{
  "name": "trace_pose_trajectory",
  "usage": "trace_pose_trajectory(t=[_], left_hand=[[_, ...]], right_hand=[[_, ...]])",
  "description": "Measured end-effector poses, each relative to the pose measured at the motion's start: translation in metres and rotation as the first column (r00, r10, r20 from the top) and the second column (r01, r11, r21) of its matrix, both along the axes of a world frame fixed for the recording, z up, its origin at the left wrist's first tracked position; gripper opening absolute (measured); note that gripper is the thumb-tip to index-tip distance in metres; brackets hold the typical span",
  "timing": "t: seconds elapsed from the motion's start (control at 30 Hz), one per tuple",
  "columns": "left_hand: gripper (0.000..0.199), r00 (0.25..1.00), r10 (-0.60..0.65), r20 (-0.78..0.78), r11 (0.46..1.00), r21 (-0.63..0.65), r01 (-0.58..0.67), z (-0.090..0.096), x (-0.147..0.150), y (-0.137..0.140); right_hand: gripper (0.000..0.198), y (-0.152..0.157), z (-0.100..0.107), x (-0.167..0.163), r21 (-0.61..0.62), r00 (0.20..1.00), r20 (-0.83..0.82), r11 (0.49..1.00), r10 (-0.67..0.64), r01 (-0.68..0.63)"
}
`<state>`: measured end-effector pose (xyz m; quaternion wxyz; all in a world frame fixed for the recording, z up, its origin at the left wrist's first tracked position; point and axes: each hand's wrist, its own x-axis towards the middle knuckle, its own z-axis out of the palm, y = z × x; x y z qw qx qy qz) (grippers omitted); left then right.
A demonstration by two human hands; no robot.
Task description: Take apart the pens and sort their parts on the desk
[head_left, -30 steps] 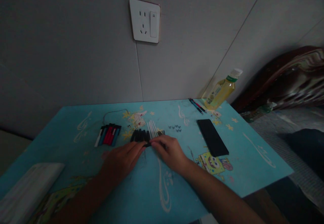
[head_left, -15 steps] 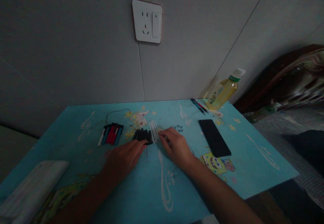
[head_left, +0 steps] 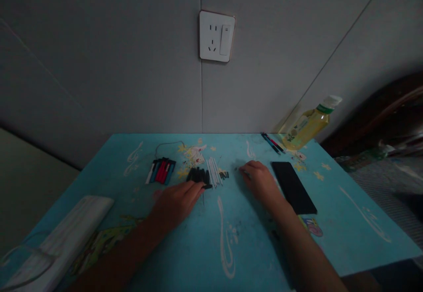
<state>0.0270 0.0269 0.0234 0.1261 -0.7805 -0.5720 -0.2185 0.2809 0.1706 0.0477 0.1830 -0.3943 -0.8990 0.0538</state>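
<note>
My left hand [head_left: 178, 200] is closed, its fingertips pressed on a short black pen part [head_left: 207, 186] at the near edge of a cluster of black pen parts [head_left: 197, 175]. Just right of the cluster lies a row of thin white pen refills [head_left: 214, 171], side by side. Several small dark pieces [head_left: 224, 175] lie against the refills' right side. My right hand [head_left: 261, 182] is apart from these, low over the table, with thumb and fingers pinched together. Anything in that pinch is too small to make out; a tiny dark bit [head_left: 236, 168] shows by the fingertips.
Red, blue and white pen barrels [head_left: 161, 171] lie to the left. A black phone-like slab [head_left: 294, 187] is at right. Farther back are pens [head_left: 272, 143] and a bottle of yellow liquid [head_left: 307, 124]. A white power strip-like object [head_left: 72, 234] sits at left front.
My right hand has moved right, away from the refills, uncovering the small dark pieces. My left hand stays at the black parts. The view has shifted left.
</note>
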Motion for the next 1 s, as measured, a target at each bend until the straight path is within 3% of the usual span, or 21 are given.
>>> trace_pose_trajectory(t=[0.13,0.33,0.63,0.8,0.9,1.0], left_hand=[[0.024,1.0,0.021,0.0,1.0,0.01,-0.021,-0.001,0.0,0.0],[0.022,1.0,0.016,-0.008,1.0,-0.004,-0.017,0.002,0.002,0.001],[0.019,1.0,0.014,0.025,1.0,0.01,-0.014,0.004,0.004,0.0],[0.019,0.999,0.028,0.022,0.999,-0.016,-0.028,0.0,0.003,0.001],[0.02,0.999,0.016,0.046,0.997,-0.075,-0.013,0.0,0.005,0.001],[0.022,0.996,-0.05,0.076,0.993,-0.106,0.058,0.001,0.007,0.002]], right_hand=[[0.02,-0.003,-0.003,-0.005,-0.019,0.997,0.073,0.999,0.037,-0.036],[0.021,-0.003,-0.01,-0.007,0.016,0.987,0.159,1.0,-0.02,0.017],[0.021,-0.001,-0.011,-0.003,0.063,0.987,0.157,0.998,-0.035,0.026],[0.021,-0.016,0.004,-0.012,0.047,1.0,-0.023,0.999,0.017,-0.016],[0.022,-0.04,0.006,-0.029,-0.06,0.963,-0.226,0.984,0.148,-0.166],[0.024,-0.062,0.0,-0.045,-0.156,0.909,-0.333,0.937,0.249,-0.314]])
